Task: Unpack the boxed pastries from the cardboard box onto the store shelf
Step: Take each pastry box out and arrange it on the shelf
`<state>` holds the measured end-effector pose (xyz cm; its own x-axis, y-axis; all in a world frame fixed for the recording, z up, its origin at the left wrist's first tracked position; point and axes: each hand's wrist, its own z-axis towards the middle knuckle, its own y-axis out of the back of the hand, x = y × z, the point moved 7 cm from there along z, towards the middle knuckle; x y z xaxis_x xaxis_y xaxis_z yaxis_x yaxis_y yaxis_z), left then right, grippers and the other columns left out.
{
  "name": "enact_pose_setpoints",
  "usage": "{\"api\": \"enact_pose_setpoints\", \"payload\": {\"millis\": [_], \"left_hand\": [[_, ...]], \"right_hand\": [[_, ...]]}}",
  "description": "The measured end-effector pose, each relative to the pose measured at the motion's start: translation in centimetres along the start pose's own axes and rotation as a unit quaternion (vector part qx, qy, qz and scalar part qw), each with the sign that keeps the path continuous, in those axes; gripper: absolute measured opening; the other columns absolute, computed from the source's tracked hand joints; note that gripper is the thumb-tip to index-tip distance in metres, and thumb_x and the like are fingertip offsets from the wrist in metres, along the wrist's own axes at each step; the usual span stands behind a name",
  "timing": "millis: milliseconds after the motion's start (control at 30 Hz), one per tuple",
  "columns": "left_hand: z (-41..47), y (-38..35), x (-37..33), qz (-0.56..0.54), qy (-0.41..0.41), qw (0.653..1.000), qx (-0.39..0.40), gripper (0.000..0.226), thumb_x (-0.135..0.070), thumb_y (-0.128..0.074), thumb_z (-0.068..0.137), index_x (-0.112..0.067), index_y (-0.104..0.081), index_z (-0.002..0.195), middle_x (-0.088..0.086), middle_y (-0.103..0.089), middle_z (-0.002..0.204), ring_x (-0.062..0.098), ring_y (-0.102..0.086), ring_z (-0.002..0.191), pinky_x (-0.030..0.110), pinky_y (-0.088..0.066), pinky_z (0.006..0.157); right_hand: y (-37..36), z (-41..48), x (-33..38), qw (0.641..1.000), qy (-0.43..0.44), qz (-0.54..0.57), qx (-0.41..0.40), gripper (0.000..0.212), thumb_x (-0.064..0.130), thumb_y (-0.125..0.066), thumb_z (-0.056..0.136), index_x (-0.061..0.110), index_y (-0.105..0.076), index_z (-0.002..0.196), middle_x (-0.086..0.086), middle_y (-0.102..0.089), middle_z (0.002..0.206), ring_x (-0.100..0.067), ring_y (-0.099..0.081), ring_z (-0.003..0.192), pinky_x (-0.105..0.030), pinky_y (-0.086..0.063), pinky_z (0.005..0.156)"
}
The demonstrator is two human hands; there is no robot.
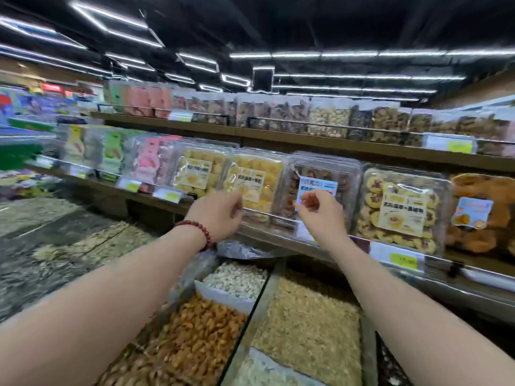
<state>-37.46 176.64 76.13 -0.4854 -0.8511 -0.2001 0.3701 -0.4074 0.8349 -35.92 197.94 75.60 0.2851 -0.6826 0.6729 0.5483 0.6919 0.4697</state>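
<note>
Clear plastic boxes of pastries stand on edge along the lower shelf rail (267,215). My left hand (220,215), with a red bead bracelet on the wrist, reaches the lower left corner of a yellow pastry box (256,179). Its fingers curl against the box front and are partly hidden. My right hand (320,213) hovers in front of a dark pastry box with a blue label (317,174). Its fingers are loosely curled, with nothing visible between them. More dark boxes stand stacked behind that one. No cardboard box is in view.
To the right stand a jam cookie box (401,207) and an orange pastry box (482,213). The upper shelf (306,140) holds several snack boxes. Below my arms are open bins of nuts and seeds (200,338) with glass dividers (259,305).
</note>
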Motion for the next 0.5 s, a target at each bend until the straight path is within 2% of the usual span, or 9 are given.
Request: {"api": "enact_pose_setpoints", "payload": {"millis": [100,200,333,400,500], "left_hand": [[-5.8,4.6,8.5,0.027,0.053,0.998,-0.015,0.015,-0.030,-0.053,0.088,-0.021,-0.063,0.093,0.003,-0.068,0.095,0.024,-0.063,0.092,0.036,-0.052,0.078],[-11.9,8.7,15.7,0.075,0.085,0.994,-0.008,0.015,-0.030,-0.054,0.087,-0.021,-0.066,0.089,0.005,-0.069,0.094,0.027,-0.062,0.093,0.034,-0.052,0.076],[-22.3,14.5,25.2,0.124,0.142,0.982,0.021,0.014,-0.023,-0.054,0.086,-0.015,-0.065,0.083,0.011,-0.068,0.087,0.031,-0.062,0.086,0.032,-0.047,0.069],[-25.9,16.5,28.2,0.128,0.162,0.978,0.017,0.013,-0.023,-0.055,0.086,-0.014,-0.064,0.080,0.010,-0.066,0.082,0.029,-0.061,0.080,0.033,-0.050,0.067],[-32.9,19.1,33.7,0.126,0.234,0.964,0.030,0.015,-0.022,-0.053,0.088,-0.015,-0.059,0.076,0.007,-0.063,0.077,0.024,-0.057,0.073,0.035,-0.050,0.066]], "right_hand": [[-7.2,-3.6,7.3,0.998,0.034,0.006,0.050,0.011,0.026,-0.065,0.086,0.018,-0.057,0.085,0.001,-0.059,0.079,-0.017,-0.055,0.075,-0.027,-0.039,0.068],[-14.1,-7.6,13.6,0.992,0.059,0.026,0.109,0.011,0.028,-0.065,0.086,0.019,-0.058,0.085,0.001,-0.059,0.080,-0.019,-0.056,0.079,-0.028,-0.043,0.068],[-24.1,-14.7,22.2,0.979,0.094,0.059,0.169,0.013,0.028,-0.067,0.085,0.016,-0.065,0.090,0.003,-0.062,0.084,-0.013,-0.056,0.081,-0.023,-0.040,0.072],[-27.2,-17.1,25.3,0.973,0.109,0.072,0.191,0.013,0.026,-0.066,0.085,0.015,-0.066,0.091,0.004,-0.061,0.084,-0.011,-0.054,0.080,-0.022,-0.038,0.072],[-34.2,-22.2,30.1,0.953,0.143,0.092,0.250,0.008,0.020,-0.066,0.084,0.014,-0.065,0.089,0.001,-0.063,0.082,-0.013,-0.054,0.077,-0.022,-0.036,0.068]]}}
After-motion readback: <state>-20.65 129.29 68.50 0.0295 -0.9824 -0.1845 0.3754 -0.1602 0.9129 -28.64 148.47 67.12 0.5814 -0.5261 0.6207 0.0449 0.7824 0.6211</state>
